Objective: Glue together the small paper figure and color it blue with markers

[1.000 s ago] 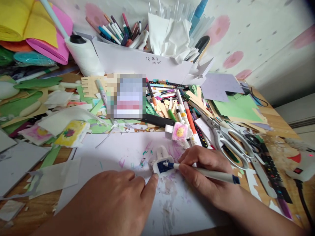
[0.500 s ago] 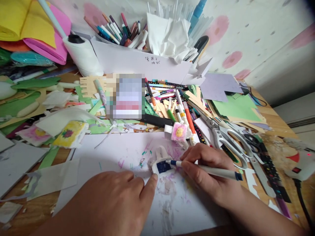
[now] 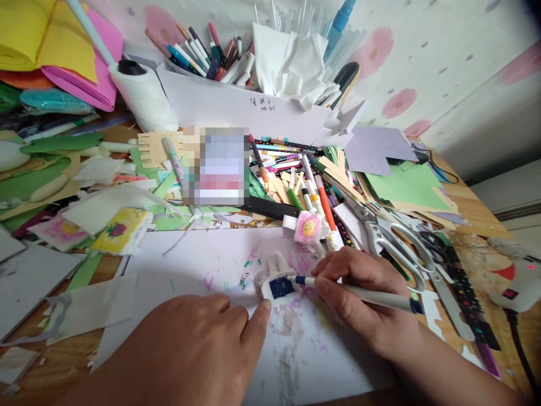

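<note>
In my right hand (image 3: 359, 299) is a white felt-tip marker (image 3: 376, 295) with a blue tip section and blue end, pinched between thumb and fingers. Its tip touches the right edge of a dark blue patch on a small white padded piece (image 3: 266, 290). Two pale upright bits stick up from the piece's far side. My left hand (image 3: 203, 338) rests palm down on the paper, one digit stretched out against the piece's near edge. It is open, its other fingers loosely bent and partly hidden. Beneath both hands lies a white sheet (image 3: 156, 265), stained with colour.
Beyond the sheet sit a pink painted square (image 3: 307, 226) and a yellow one (image 3: 120, 230). Scissors (image 3: 397, 242) and loose markers (image 3: 324, 203) crowd the right side. A white paper box (image 3: 236, 98) of pens stands behind; paper scraps (image 3: 105, 200) cover the left.
The marker has shifted very slightly to the right and its blue end has moved a little outward. My left hand and the white piece stay in place.
</note>
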Demonstrator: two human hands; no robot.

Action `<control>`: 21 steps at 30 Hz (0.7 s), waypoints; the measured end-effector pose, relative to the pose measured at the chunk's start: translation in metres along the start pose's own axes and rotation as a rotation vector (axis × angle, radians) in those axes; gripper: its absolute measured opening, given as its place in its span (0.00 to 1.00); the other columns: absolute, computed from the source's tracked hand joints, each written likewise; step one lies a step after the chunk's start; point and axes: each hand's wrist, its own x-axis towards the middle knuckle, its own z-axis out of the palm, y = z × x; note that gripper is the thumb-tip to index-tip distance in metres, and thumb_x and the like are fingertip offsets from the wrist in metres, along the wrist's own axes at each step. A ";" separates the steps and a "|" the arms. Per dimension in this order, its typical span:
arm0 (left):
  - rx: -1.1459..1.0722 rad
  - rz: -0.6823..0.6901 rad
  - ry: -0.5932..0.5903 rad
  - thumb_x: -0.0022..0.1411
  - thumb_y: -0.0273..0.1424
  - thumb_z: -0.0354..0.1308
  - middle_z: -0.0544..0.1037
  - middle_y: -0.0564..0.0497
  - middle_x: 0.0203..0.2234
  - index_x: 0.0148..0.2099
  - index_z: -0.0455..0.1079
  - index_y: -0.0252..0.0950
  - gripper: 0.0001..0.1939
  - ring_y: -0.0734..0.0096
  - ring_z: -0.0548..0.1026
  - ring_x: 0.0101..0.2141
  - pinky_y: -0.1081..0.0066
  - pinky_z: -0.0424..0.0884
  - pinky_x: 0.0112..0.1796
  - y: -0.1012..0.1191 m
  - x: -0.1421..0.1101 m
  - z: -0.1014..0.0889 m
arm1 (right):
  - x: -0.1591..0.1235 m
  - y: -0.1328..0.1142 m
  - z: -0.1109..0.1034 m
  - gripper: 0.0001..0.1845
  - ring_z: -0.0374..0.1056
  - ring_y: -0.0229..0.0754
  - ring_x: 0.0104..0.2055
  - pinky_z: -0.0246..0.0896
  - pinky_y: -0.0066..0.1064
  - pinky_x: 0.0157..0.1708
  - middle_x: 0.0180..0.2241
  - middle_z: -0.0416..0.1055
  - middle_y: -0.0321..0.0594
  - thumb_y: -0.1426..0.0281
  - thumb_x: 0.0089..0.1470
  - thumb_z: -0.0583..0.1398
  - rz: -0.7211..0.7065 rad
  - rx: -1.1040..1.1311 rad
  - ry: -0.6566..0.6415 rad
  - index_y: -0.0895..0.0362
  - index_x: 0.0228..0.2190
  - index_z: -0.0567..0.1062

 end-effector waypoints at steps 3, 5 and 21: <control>-0.027 0.017 0.023 0.56 0.23 0.45 0.82 0.42 0.35 0.57 0.70 0.41 0.28 0.53 0.79 0.36 0.61 0.75 0.34 -0.002 0.000 0.003 | 0.000 -0.002 0.000 0.09 0.69 0.40 0.22 0.60 0.30 0.21 0.21 0.72 0.39 0.76 0.54 0.58 0.000 -0.003 -0.016 0.56 0.23 0.69; -0.028 0.027 0.027 0.57 0.24 0.45 0.82 0.41 0.35 0.57 0.71 0.40 0.28 0.51 0.79 0.36 0.58 0.75 0.34 -0.003 0.000 0.005 | 0.000 -0.002 0.000 0.09 0.69 0.39 0.22 0.61 0.30 0.21 0.20 0.71 0.39 0.76 0.54 0.58 0.009 -0.009 -0.010 0.56 0.23 0.69; 0.028 0.055 0.110 0.58 0.24 0.44 0.82 0.40 0.34 0.57 0.71 0.41 0.27 0.48 0.79 0.34 0.56 0.74 0.30 -0.004 -0.002 0.015 | -0.001 -0.002 0.000 0.09 0.72 0.42 0.24 0.62 0.30 0.22 0.20 0.71 0.40 0.76 0.54 0.58 0.007 0.004 -0.038 0.57 0.23 0.68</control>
